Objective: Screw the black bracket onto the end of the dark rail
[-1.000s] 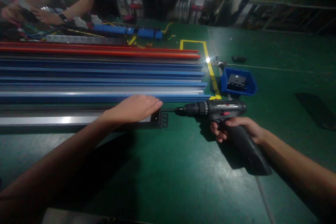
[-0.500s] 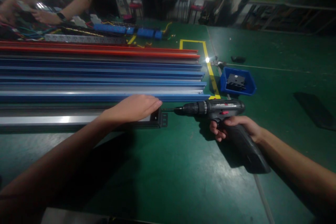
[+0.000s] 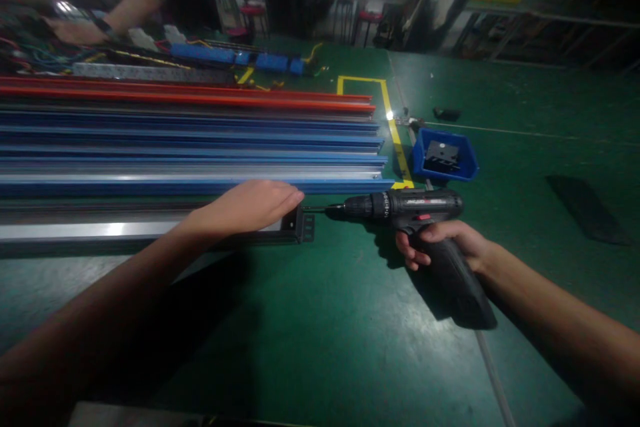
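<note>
My right hand [image 3: 440, 245] is wrapped around the grip of a black cordless drill [image 3: 425, 203], with a finger at its trigger. The drill lies level and points left. Its long thin bit [image 3: 316, 209] reaches the black end cap [image 3: 299, 223] of a black and silver metal rail [image 3: 120, 229]; the exact contact spot is too small to make out. Over that same rail end, my left hand [image 3: 255, 203] is closed, its fingers pressed together and partly hidden on the far side. A slotted black tab [image 3: 309, 228] sticks out from the end cap.
Beyond the rail lie several blue rails [image 3: 200, 147] and red rails [image 3: 200, 95]. A blue bin [image 3: 445, 155] with black parts stands behind the drill, beside yellow tape [image 3: 397, 147]. Across the green table, a co-worker's arm [image 3: 133, 10] is near wires.
The whole view has shifted slightly, so most things sit a little farther left. Both hands keep their places on the rail and drill. The co-worker's arms have moved a little.
</note>
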`<state>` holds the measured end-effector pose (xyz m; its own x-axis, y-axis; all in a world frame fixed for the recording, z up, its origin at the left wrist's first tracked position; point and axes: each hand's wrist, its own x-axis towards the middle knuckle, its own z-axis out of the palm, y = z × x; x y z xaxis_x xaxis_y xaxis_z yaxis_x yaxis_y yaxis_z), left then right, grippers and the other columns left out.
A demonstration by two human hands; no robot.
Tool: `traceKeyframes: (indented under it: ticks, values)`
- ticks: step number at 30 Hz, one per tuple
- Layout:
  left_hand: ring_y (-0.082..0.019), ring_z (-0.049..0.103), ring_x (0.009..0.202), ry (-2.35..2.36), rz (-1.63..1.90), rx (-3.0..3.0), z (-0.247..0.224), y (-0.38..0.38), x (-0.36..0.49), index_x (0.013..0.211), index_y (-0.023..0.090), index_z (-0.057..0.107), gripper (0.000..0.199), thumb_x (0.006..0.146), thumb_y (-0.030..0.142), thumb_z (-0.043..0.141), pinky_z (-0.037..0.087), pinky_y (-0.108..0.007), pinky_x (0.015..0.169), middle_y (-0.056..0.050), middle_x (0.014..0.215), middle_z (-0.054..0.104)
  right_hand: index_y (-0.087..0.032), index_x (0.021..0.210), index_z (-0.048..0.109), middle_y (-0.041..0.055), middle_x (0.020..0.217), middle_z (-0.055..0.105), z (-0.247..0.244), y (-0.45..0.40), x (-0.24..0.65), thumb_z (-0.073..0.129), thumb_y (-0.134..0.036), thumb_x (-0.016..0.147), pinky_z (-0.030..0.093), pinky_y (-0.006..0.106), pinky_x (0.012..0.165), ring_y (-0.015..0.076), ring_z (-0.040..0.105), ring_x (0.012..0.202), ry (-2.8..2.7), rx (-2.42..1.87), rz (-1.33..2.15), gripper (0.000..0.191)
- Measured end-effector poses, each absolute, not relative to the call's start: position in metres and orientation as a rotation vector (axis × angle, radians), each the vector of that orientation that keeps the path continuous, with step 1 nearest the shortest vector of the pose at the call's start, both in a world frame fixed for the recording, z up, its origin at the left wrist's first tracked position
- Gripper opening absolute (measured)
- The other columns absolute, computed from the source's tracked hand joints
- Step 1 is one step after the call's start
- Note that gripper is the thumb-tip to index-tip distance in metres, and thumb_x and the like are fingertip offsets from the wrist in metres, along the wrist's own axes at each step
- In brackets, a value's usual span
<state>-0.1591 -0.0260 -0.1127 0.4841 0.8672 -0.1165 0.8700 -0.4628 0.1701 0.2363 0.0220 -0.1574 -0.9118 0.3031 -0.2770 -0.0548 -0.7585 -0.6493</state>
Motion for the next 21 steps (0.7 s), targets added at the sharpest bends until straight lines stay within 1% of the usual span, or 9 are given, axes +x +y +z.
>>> traceKeyframes:
  ticks: [3, 9, 16, 21]
  values:
    - [-0.023, 0.070, 0.094, 1.492, -0.028, 2.532, -0.1142, -0.0253, -0.1597, 0.108, 0.020, 0.071, 0.054, 0.111, 0.047, 0.024, 0.051, -0.036, 0.085, -0.007, 0.107, 0.075, 0.000, 0.106, 0.075, 0.0118, 0.092, 0.073, -0.1576, 0.0210, 0.2350, 0.069, -0.021, 0.087, 0.060, 0.033, 0.083, 0.0122, 0.066, 0.068, -0.990, -0.574, 2.707, 0.029]
    - [-0.024, 0.070, 0.098, 1.504, -0.033, 2.503, -0.1113, -0.0266, -0.1585, 0.110, 0.019, 0.072, 0.057, 0.111, 0.048, 0.023, 0.051, -0.037, 0.089, -0.008, 0.111, 0.076, -0.002, 0.103, 0.077, 0.0107, 0.090, 0.072, -0.1567, 0.0202, 0.2351, 0.069, -0.020, 0.083, 0.059, 0.032, 0.082, 0.0115, 0.063, 0.067, -0.986, -0.625, 2.693, 0.028]
    - [-0.023, 0.070, 0.097, 1.519, -0.006, 2.475, -0.1105, -0.0266, -0.1575, 0.110, 0.020, 0.073, 0.058, 0.110, 0.050, 0.023, 0.051, -0.035, 0.087, -0.007, 0.110, 0.076, -0.004, 0.101, 0.078, 0.0070, 0.081, 0.068, -0.1549, 0.0197, 0.2350, 0.070, -0.021, 0.083, 0.059, 0.030, 0.080, 0.0108, 0.059, 0.063, -1.035, -0.657, 2.672, 0.026]
    - [-0.023, 0.070, 0.097, 1.520, -0.010, 2.472, -0.1109, -0.0261, -0.1571, 0.110, 0.020, 0.073, 0.058, 0.110, 0.050, 0.024, 0.051, -0.036, 0.088, -0.007, 0.110, 0.076, -0.004, 0.101, 0.078, 0.0082, 0.085, 0.069, -0.1546, 0.0195, 0.2351, 0.069, -0.021, 0.084, 0.058, 0.029, 0.080, 0.0101, 0.057, 0.063, -1.019, -0.647, 2.686, 0.025]
